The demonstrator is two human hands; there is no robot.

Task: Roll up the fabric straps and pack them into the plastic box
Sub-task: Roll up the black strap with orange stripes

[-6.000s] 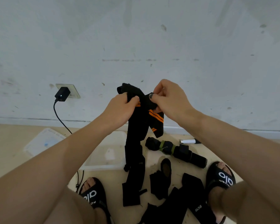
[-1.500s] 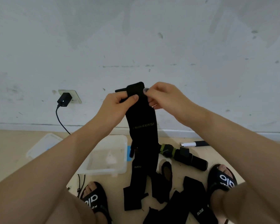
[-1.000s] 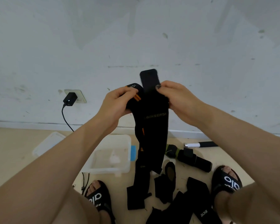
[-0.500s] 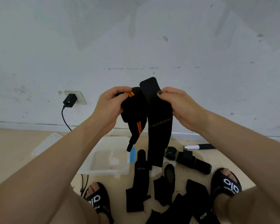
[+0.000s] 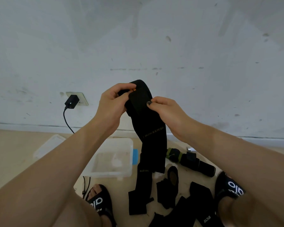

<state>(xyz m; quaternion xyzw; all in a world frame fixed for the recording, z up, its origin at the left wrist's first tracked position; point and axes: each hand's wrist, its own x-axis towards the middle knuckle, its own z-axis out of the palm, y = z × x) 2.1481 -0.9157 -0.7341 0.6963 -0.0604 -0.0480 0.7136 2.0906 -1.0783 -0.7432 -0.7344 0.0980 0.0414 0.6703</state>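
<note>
We have the black strap (image 5: 152, 128) up in front of the wall, its top end bunched between both hands and the rest hanging straight down toward the floor. Our left hand (image 5: 112, 105) curls round the started roll, thumb and fingers closed on the end with the orange stripes; our right hand (image 5: 164, 110) pinches the flat tab against the strap between thumb and forefinger. Below, the plastic box (image 5: 111, 158) sits open on the floor, nothing rolled inside it as far as we can see, with its lid (image 5: 47, 145) just beside it on the left.

The strap looks light, soft and limp — it drapes with no stiffness, so we judge the roll will spring loose unless the core is pinched firmly. The best hold seems to be the core itself in one hand, the other feeding the hanging length under light tension (the tab may be a fastener, though we cannot tell). More loose straps (image 5: 169, 182) lie between our sandals, and a rolled bundle (image 5: 192, 159) rests near the right foot — both for later.
</note>
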